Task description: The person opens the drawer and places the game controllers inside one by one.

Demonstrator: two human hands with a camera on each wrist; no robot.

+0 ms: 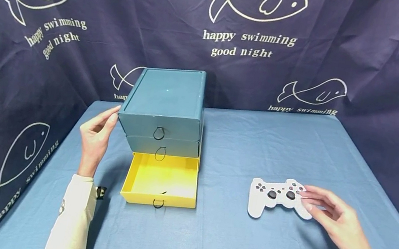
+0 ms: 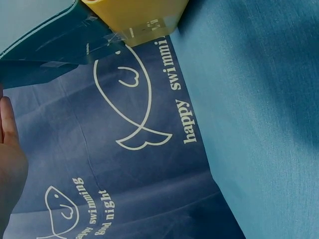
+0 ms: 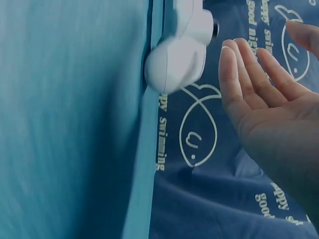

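Note:
A white game controller [image 1: 281, 196] with two dark thumbsticks lies on the blue cloth at the right, seen partly at the top of the right wrist view. My right hand [image 1: 335, 217] hovers at its right grip, fingertips overlapping it in the head view. The right wrist view shows a gap between the controller and these loosely bent fingers [image 3: 259, 74]. A teal drawer box [image 1: 166, 96] stands left of centre, its yellow bottom drawer [image 1: 162, 178] pulled out and its two upper drawers closed. My left hand [image 1: 97, 135] has its fingertips at the box's left front corner, fingers fairly straight.
Blue cloth [image 1: 216, 234] covers the table. Dark blue curtains [image 1: 239, 82] printed with white fish and words hang behind it and along both sides. Small black loops [image 1: 159, 133] serve as pulls on the drawer fronts.

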